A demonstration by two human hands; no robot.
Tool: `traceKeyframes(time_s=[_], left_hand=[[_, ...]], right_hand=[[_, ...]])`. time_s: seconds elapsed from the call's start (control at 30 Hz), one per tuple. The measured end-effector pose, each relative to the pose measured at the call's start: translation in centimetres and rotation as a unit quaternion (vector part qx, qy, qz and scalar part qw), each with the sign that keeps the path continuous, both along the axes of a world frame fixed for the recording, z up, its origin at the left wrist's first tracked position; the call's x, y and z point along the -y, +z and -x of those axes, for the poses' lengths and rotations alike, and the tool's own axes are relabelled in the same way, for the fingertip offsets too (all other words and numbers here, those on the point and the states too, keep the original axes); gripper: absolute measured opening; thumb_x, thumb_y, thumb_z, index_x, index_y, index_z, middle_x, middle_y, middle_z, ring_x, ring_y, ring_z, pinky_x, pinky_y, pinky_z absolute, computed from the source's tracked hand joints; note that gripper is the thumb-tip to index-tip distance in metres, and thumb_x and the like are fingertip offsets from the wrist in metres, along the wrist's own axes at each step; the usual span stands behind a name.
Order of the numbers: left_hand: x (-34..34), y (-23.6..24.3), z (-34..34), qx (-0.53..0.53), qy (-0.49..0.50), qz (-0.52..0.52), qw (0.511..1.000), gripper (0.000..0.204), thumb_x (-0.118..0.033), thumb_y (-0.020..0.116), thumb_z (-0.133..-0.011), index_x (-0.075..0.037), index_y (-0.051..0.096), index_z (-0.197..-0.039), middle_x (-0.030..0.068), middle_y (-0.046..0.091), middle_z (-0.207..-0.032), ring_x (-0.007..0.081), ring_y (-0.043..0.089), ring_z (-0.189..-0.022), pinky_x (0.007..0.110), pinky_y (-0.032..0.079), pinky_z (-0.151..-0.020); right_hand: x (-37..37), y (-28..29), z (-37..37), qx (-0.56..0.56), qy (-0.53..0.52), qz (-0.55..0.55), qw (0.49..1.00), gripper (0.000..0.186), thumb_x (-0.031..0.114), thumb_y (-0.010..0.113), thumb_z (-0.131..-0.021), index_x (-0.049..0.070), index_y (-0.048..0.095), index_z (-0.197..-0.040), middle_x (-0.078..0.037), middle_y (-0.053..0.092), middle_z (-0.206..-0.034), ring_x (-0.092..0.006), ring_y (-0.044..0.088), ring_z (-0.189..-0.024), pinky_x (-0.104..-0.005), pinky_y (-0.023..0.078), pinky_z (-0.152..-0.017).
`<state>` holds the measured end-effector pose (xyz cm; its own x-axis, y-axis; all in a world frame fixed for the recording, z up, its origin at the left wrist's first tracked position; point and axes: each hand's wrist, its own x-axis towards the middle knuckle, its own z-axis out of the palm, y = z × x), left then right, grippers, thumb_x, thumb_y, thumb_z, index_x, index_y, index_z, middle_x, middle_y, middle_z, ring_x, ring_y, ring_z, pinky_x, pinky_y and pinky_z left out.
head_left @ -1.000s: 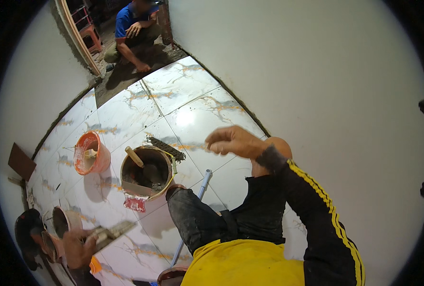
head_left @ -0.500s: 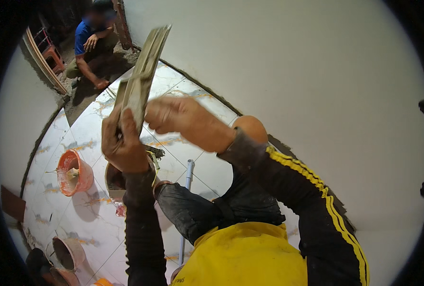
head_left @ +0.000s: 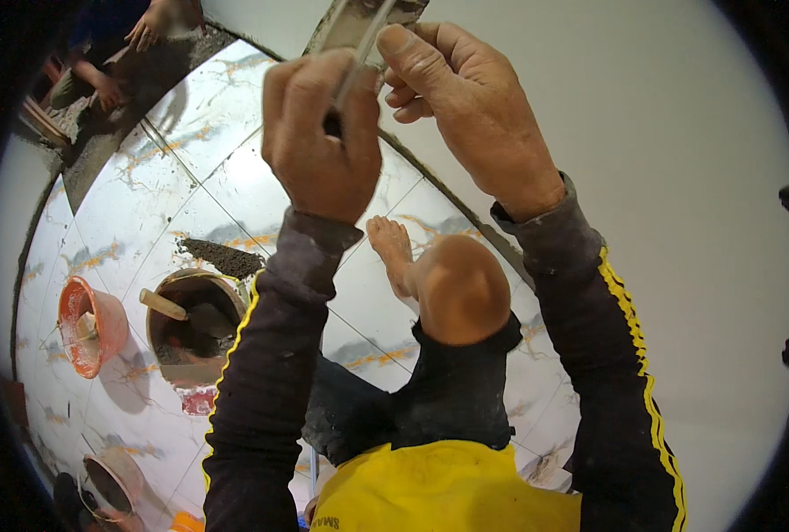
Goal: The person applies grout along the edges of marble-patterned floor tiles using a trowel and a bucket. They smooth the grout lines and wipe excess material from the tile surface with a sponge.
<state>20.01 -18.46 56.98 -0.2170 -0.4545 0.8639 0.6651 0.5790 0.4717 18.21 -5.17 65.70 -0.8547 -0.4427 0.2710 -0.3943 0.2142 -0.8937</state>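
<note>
- Gripping a flat trowel [head_left: 345, 34], the left hand [head_left: 321, 133] has its fingers closed around the tool's handle.
- The trowel is raised at the top edge of the view, above the floor and in front of the pale wall [head_left: 660, 133]; its upper end runs out of sight.
- The right hand [head_left: 478, 120] is at the trowel's right side, fingers partly curled, thumb overlapping the blade; whether it grips or merely touches, I cannot tell.
- Below the left wrist, a strip of dark mortar [head_left: 224, 258] lies on the marbled tile floor [head_left: 359, 324].
- Just beside that strip stands a bucket [head_left: 186, 376], a wooden handle [head_left: 164, 304] leaning out of it.
- To its left is an orange bucket [head_left: 113, 328], with a paler pail [head_left: 130, 472] tipped nearer the lower edge.
- At upper left, a co-worker's hand [head_left: 106, 90] hangs near the rough ground.
</note>
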Motion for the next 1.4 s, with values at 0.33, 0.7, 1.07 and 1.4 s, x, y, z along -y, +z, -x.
traceKeyframes(time_s=[0.33, 0.7, 1.07, 1.4], left_hand=[[-7.6, -16.7, 3.6, 0.19, -0.078, -0.099, 0.974, 0.039, 0.007, 0.069, -0.087, -0.004, 0.06, -0.124, 0.0242, 0.06, -0.126, 0.0411, 0.06, -0.113, 0.047, 0.049, -0.096], [-12.0, -28.0, -2.6, 0.509, -0.233, -0.033, 0.828, 0.053, 0.01, 0.062, -0.087, -0.002, 0.059, -0.139, 0.0328, 0.043, -0.156, 0.0459, 0.052, -0.137, 0.047, 0.046, -0.11], [5.6, -27.8, -22.6, 0.734, -0.061, 0.106, 0.668, 0.044, -0.01, 0.059, -0.097, 0.004, 0.059, -0.138, 0.0287, 0.057, -0.143, 0.044, 0.055, -0.131, 0.051, 0.04, -0.112], [6.3, -27.2, -24.7, 0.795, -0.076, 0.119, 0.59, 0.044, -0.021, 0.055, -0.1, 0.006, 0.062, -0.133, 0.0273, 0.059, -0.141, 0.0467, 0.052, -0.132, 0.054, 0.037, -0.115]], right_hand=[[-2.4, -14.0, 7.3, 0.147, -0.059, -0.109, 0.981, 0.036, 0.033, 0.067, -0.103, -0.003, 0.068, -0.107, -0.005, 0.069, -0.093, -0.0091, 0.062, -0.08, -0.0267, 0.053, -0.073], [-6.7, -30.6, 10.4, 0.331, -0.06, -0.165, 0.927, 0.036, 0.032, 0.072, -0.094, -0.002, 0.063, -0.099, -0.01, 0.066, -0.083, -0.0153, 0.061, -0.075, -0.0324, 0.05, -0.065], [-29.3, -40.6, -0.9, 0.238, -0.212, -0.483, 0.816, 0.041, 0.033, 0.07, -0.094, 0.0, 0.057, -0.115, -0.028, 0.07, -0.096, -0.0481, 0.068, -0.093, -0.0544, 0.053, -0.081], [-34.4, -43.6, 0.6, 0.229, -0.253, -0.546, 0.765, 0.04, 0.032, 0.067, -0.097, 0.002, 0.051, -0.117, -0.03, 0.069, -0.095, -0.0505, 0.067, -0.09, -0.0591, 0.051, -0.079]])
